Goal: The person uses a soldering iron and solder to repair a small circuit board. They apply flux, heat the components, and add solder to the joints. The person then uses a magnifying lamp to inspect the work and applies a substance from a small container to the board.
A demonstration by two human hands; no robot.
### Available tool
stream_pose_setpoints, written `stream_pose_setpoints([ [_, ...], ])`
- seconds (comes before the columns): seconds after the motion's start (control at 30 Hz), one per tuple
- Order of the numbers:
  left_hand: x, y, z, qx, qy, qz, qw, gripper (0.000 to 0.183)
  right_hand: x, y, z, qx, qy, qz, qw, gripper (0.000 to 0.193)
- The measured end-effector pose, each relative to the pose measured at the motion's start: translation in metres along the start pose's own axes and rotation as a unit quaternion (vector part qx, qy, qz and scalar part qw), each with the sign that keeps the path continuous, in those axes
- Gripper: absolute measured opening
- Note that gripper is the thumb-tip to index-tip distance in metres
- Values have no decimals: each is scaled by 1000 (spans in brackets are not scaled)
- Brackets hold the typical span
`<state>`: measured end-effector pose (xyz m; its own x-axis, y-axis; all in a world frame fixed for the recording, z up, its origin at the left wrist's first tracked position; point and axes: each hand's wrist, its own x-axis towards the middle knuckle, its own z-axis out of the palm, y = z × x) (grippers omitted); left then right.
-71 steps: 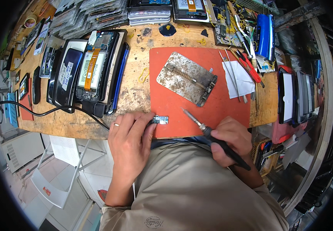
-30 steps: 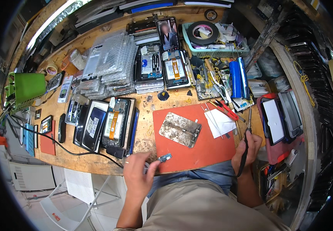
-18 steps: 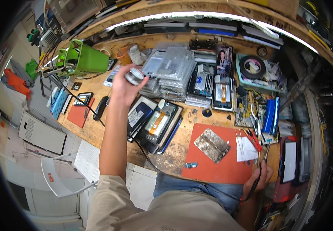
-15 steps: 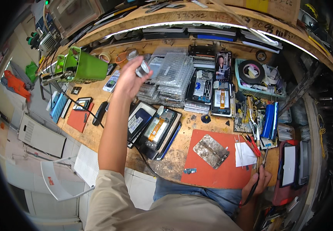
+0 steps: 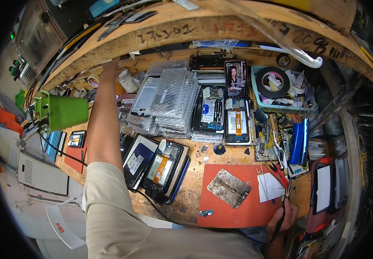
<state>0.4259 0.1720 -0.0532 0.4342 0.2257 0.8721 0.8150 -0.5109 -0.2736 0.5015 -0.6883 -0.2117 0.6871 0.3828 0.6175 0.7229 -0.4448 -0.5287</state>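
My left arm [image 5: 104, 112] stretches up to the far left of the bench, and the shelf edge hides the left hand, so its fingers and anything in them cannot be seen. Beside that forearm stands a clear jar [image 5: 127, 81]. Low at the right, my right hand [image 5: 283, 217] is closed round what looks like a soldering iron [image 5: 287, 199], its metal end pointing up and its black cord trailing down. Left of this hand lies a red mat [image 5: 212, 177]. On it are a stained metal plate [image 5: 226, 188] with a bar across, a small circuit board [image 5: 206, 213] and white paper [image 5: 270, 187].
A wooden shelf [image 5: 165, 34] overhangs the back. Bubble-wrapped packs [image 5: 169, 93] are stacked behind opened phones [image 5: 165, 166]. A green bin [image 5: 67, 110] stands left. Rightward are a lit phone [image 5: 236, 78], a tape-filled basket [image 5: 259, 102], red-handled pliers [image 5: 278, 176] and blue tools [image 5: 297, 142].
My left hand, which held a small round silver-topped container, has moved away under the shelf and out of sight. The view has shifted. My right hand keeps its hold low at the right.
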Motion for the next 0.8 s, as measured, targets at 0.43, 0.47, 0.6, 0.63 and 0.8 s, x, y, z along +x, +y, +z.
stream_pose_setpoints([
  [0.43, -15, 73, -105, -14, -28, -196, 980, 29, -3, 5, -2, -11, -11, -17, 1000, 37],
  [0.47, -14, 83, -114, -40, -45, -225, 972, 29, -5, 7, 0, -16, -1, -11, 1000, 38],
  [0.6, -16, 103, -157, -148, -76, -236, 957, 35, -13, 14, 19, 144, 90, 33, 985, 29],
  [0.63, -18, 107, -168, -161, -91, -238, 954, 35, -13, 17, 23, 139, 95, 19, 986, 28],
  [0.8, -55, 108, -262, -411, -66, -162, 895, 27, -8, 30, 19, 91, 82, -86, 989, 33],
])
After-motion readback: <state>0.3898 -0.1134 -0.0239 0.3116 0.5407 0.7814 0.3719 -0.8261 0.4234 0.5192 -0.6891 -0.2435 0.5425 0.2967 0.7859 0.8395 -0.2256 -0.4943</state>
